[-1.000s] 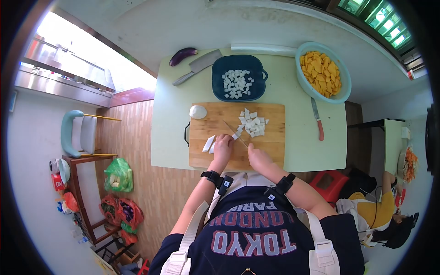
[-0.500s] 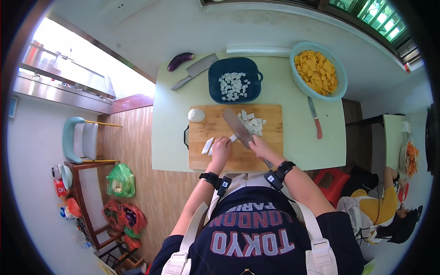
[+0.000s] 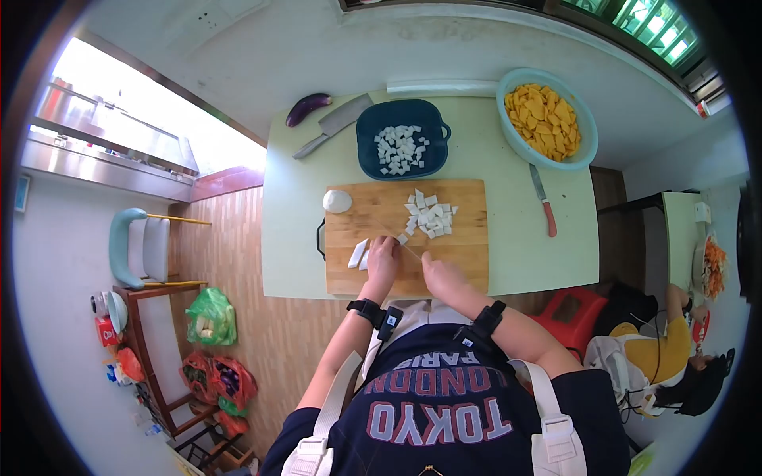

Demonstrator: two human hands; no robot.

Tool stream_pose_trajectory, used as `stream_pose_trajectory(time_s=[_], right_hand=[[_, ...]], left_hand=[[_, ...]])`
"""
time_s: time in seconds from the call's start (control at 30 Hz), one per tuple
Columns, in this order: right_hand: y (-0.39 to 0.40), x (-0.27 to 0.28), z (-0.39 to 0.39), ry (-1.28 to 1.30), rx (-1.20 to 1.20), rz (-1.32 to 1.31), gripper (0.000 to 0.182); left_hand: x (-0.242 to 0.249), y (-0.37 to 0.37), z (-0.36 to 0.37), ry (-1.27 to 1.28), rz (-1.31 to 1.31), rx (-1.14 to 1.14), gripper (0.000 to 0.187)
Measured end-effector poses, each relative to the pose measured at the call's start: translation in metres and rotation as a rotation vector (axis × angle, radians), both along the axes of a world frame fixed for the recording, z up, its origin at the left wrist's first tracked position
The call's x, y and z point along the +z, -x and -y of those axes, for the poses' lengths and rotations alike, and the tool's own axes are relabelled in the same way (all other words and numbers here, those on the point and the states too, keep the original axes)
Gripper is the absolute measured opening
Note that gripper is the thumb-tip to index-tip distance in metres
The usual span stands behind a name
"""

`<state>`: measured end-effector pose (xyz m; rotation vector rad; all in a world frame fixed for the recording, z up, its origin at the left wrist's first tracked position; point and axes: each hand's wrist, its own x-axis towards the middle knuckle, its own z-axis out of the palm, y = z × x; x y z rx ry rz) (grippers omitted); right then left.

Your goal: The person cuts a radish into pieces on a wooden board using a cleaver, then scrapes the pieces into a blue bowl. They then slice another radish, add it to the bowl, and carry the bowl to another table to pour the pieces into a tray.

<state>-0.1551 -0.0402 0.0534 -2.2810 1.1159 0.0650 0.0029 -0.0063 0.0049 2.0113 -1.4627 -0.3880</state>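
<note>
My right hand [image 3: 443, 278] grips the handle of a cleaver [image 3: 406, 249], whose blade stands edge-on and shows as a thin line over the cutting board [image 3: 460, 270]. Just left of the blade, the bent fingers of my left hand [image 3: 383, 258] press on a white vegetable strip, mostly hidden beneath them. A small cut piece [image 3: 402, 239] lies by the blade. More white strips [image 3: 358, 253] sit left of my left hand. A heap of white diced pieces [image 3: 429, 216] lies on the board's upper right, and a rounded white chunk [image 3: 337, 201] at its upper left corner.
Behind the board stands a dark blue basket [image 3: 367, 163] with white cubes. Another cleaver [image 3: 345, 116], an eggplant [image 3: 308, 109], a bowl of yellow slices [image 3: 589, 151] and a red-handled knife [image 3: 550, 218] are on the table. A person [image 3: 652, 353] is at far right.
The cleaver has turned from showing its broad side over the board to edge-on beside my left fingers. My right hand has moved slightly down and left; my left hand stays nearly in place.
</note>
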Motion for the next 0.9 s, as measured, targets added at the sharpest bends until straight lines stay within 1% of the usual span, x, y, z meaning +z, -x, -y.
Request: stream_pose_trajectory(time_s=[0.1,0.17,0.2,0.27,0.37,0.47,0.57,0.6,0.63,0.67,0.7,0.73,0.77,0.83,0.87,0.9], right_hand=[[-0.007,0.009,-0.003,-0.047,0.008,-0.024,0.014],[-0.01,0.014,-0.001,-0.143,0.001,-0.041,0.013],[-0.011,0.007,0.0,-0.144,0.002,-0.041,0.013],[-0.014,-0.013,0.004,-0.094,-0.029,0.089,0.016],[-0.023,-0.016,0.013,-0.101,0.002,0.081,0.012],[-0.03,-0.01,0.017,-0.101,-0.008,0.053,0.012],[-0.033,-0.047,0.026,-0.056,-0.057,0.12,0.014],[-0.026,-0.041,0.033,-0.052,-0.061,0.123,0.014],[-0.017,-0.029,0.044,-0.36,-0.178,0.224,0.015],[-0.007,-0.022,0.053,-0.666,-0.291,0.326,0.016],[0.0,-0.031,0.056,-0.657,-0.291,0.333,0.016],[0.007,-0.044,0.054,-0.356,-0.153,0.409,0.017],[0.012,-0.058,0.048,-0.06,-0.017,0.474,0.017],[0.017,-0.024,0.036,-0.114,-0.022,0.453,0.017],[0.017,-0.008,0.032,-0.133,0.007,0.334,0.017],[0.018,-0.002,0.027,-0.151,0.034,0.216,0.017]], left_hand=[[-0.005,-0.002,0.0,0.027,0.008,-0.013,0.007],[-0.007,-0.003,0.0,0.027,0.011,-0.012,0.006],[-0.007,-0.003,0.0,0.031,0.014,-0.015,0.006],[-0.006,-0.003,0.001,0.032,0.004,-0.02,0.006],[-0.008,-0.002,0.001,0.036,-0.012,-0.025,0.005],[-0.009,-0.003,0.001,0.037,-0.011,-0.016,0.005],[-0.012,-0.003,0.003,0.018,-0.036,-0.015,0.004],[-0.012,-0.004,0.002,-0.001,-0.059,-0.021,0.004],[-0.005,-0.007,0.002,0.004,-0.054,-0.026,0.004],[0.003,-0.012,0.002,-0.022,-0.148,-0.036,0.005],[0.01,-0.018,0.001,-0.048,-0.242,-0.044,0.006],[0.003,-0.028,-0.002,0.056,-0.207,0.018,0.008],[-0.005,-0.038,-0.011,0.051,-0.207,0.02,0.008],[0.006,-0.052,-0.023,-0.043,-0.072,0.268,0.011],[0.003,-0.056,-0.03,-0.044,-0.07,0.269,0.011],[0.002,-0.059,-0.037,-0.08,0.005,0.29,0.014]])
